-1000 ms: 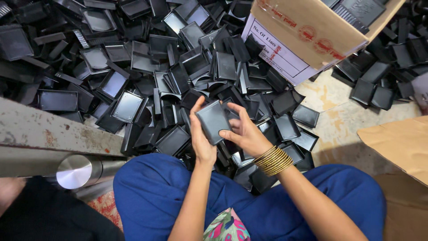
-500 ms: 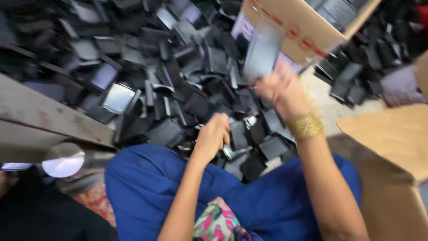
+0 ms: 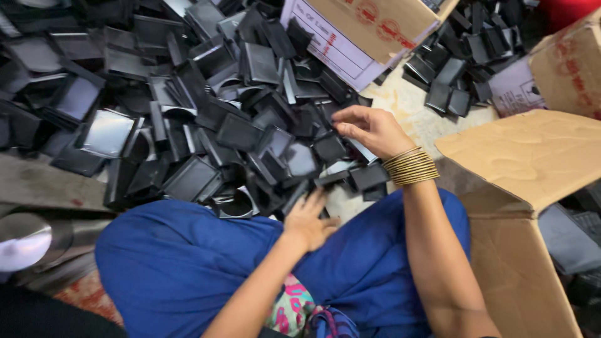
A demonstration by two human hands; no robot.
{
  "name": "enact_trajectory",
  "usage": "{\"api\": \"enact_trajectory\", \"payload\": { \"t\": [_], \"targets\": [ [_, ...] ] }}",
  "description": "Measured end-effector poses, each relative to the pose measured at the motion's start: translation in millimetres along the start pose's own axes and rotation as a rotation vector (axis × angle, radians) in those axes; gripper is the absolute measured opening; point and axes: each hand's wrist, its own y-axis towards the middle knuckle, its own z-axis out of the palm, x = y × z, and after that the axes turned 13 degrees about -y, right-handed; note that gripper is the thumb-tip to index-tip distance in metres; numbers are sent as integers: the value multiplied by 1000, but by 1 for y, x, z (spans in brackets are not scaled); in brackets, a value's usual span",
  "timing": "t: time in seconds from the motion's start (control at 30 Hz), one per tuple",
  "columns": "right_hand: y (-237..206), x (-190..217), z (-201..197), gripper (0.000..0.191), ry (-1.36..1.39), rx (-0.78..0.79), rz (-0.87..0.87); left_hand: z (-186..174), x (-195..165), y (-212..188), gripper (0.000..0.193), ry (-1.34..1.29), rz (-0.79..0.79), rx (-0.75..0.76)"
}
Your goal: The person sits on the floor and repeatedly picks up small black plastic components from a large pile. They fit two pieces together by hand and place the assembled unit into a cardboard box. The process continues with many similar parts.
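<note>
Black plastic trays (image 3: 188, 178), shallow and square with raised rims and a dull sheen, lie heaped across the far and left floor, tilted and overlapping at every angle. The person's right hand (image 3: 374, 129) reaches over the near edge of the heap, fingers bent and drawn close together with the tips touching a small tray (image 3: 330, 148) in the pile; whether that grip has closed on it cannot be told. A stack of thin gold bangles (image 3: 411, 168) rings the right wrist. The left hand (image 3: 308, 220) lies lower, fingers spread flat on the nearest trays, holding nothing, just above blue cloth trousers (image 3: 188, 263) covering the knees. A brown corrugated cardboard box (image 3: 532, 181) stands to the right with one flap folded outward, its surface rough and matte. Another cardboard box (image 3: 369, 28), with a white printed side and red stamps, sits at the far edge among the trays. Pale, stained concrete floor (image 3: 413, 112) shows between them. A round, shiny metal bar end (image 3: 22, 241) lies near left.
</note>
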Motion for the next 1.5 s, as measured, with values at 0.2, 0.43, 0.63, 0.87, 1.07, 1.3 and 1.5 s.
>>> {"api": "enact_trajectory", "payload": {
  "t": [0.2,0.43,0.63,0.87,1.07,1.3,1.5],
  "targets": [
    [2,-115,10,102,-738,247,593,3,26,36,75,100,-67,-432],
    [48,-119,69,130,-381,278,552,-56,52,16,69,-272,-159,-1011],
    [46,-89,33,72,682,31,63,-91,34,-25,56,-380,-35,-1282],
    [58,-159,-1,71,-745,16,856,-88,1,-23,65,-452,-32,-1119],
    [70,-155,34,83,-301,-15,879,-64,-20,-20,74,-526,-25,-921],
    [87,-121,39,66,732,-87,189,-100,37,-39,26,-682,105,-1348],
    [70,-128,28,39,-76,-245,204,-125,71,-66,14,-1124,110,-1520]
  ]
}}
